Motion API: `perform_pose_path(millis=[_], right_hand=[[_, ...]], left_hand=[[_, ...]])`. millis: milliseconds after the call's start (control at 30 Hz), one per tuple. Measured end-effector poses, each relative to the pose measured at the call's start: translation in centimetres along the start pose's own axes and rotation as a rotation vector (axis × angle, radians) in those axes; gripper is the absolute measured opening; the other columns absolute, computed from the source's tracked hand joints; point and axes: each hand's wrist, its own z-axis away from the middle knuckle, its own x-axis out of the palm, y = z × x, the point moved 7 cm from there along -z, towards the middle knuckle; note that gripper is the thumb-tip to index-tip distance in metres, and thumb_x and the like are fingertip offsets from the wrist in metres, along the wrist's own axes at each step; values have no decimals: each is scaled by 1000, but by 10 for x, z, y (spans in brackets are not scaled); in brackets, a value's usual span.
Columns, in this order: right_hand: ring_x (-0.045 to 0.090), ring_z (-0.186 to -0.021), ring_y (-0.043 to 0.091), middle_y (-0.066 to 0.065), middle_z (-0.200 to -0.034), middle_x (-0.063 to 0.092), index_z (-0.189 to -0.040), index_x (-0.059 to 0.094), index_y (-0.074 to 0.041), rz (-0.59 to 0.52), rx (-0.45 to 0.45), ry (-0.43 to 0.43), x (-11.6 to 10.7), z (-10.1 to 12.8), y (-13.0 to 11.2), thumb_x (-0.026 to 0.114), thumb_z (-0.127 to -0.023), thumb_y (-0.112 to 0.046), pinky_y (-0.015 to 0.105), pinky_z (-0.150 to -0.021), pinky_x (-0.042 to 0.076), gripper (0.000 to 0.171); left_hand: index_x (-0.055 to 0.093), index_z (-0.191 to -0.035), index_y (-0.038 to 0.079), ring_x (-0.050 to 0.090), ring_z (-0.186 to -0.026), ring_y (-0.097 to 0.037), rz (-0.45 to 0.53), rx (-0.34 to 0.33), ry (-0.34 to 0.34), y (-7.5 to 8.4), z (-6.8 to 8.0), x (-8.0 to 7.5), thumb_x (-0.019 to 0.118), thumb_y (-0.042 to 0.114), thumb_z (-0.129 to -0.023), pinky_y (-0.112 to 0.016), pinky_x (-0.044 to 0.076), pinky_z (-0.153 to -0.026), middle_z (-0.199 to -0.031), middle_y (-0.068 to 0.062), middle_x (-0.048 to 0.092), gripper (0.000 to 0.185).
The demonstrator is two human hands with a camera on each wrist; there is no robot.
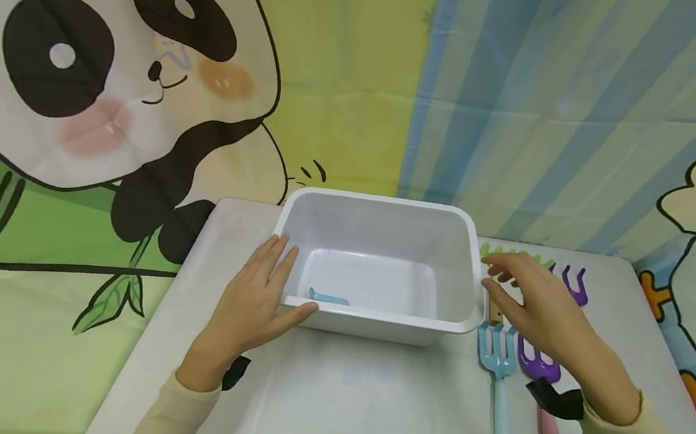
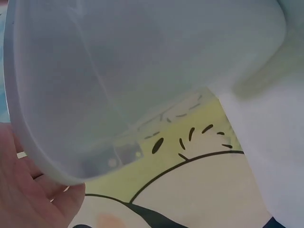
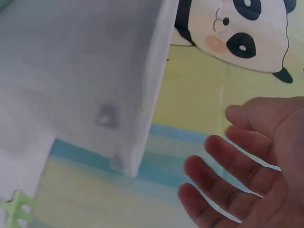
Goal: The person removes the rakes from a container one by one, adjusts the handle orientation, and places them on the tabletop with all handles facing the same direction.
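Note:
A white plastic bin (image 1: 467,275) stands in the middle of the white table (image 1: 331,403). A small light blue piece (image 1: 329,296) lies on its floor. My left hand (image 1: 271,283) rests flat against the bin's front left corner, fingers straight and thumb along the rim; the left wrist view shows the bin wall (image 2: 118,71) right above the hand (image 2: 28,190). My right hand (image 1: 510,280) hovers just right of the bin with relaxed, spread fingers and holds nothing. In the right wrist view the hand (image 3: 247,161) is apart from the bin (image 3: 85,71).
Toy garden tools lie right of the bin: a green rake (image 1: 513,254) (image 3: 16,209), a purple fork (image 1: 576,283), a light blue fork (image 1: 497,380) and a purple tool with a pink handle (image 1: 542,407). A panda-print cloth hangs behind the table.

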Motion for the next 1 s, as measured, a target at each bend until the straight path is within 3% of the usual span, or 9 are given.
perform_pose_path(millis=[200, 600, 700, 800, 1000], right_hand=[[64, -97, 20, 3, -112, 65, -125, 61, -8, -66, -133, -102, 8, -44, -23, 70, -93, -5, 40, -74, 57, 33], [65, -96, 20, 7, -109, 67, -125, 62, -5, -158, -204, -407, 53, -116, -53, 65, -99, -15, 42, -80, 55, 28], [66, -97, 22, 7, -109, 68, -125, 62, -6, -164, -208, -538, 71, -131, -56, 65, -99, -17, 41, -83, 55, 29], [66, -99, 23, 9, -112, 67, -126, 61, -6, -195, -192, -726, 95, -142, -54, 65, -98, -19, 42, -85, 54, 31], [67, -96, 28, 6, -113, 67, -126, 62, -12, -255, 4, -1050, 160, -149, -34, 69, -95, -25, 42, -78, 57, 34]], left_hand=[[47, -141, -11, 34, -141, -44, 1, -6, -23, 3, -3, 9, 37, 74, -95, -47, 24, -118, -151, -30, 38, 97], [49, -140, -10, 32, -141, -46, -27, -15, -12, 4, -3, 16, 35, 75, -95, -52, 25, -117, -150, -31, 38, 97], [48, -143, -9, 27, -144, -44, -30, -40, -42, 3, -3, 19, 34, 76, -94, -51, 20, -118, -153, -30, 35, 99], [46, -144, -7, 24, -145, -44, -31, -54, -66, 3, -4, 21, 32, 77, -93, -50, 16, -120, -155, -30, 31, 100], [47, -144, -7, 24, -145, -45, -35, -62, -78, 5, -6, 21, 31, 78, -93, -49, 15, -120, -155, -29, 32, 100]])
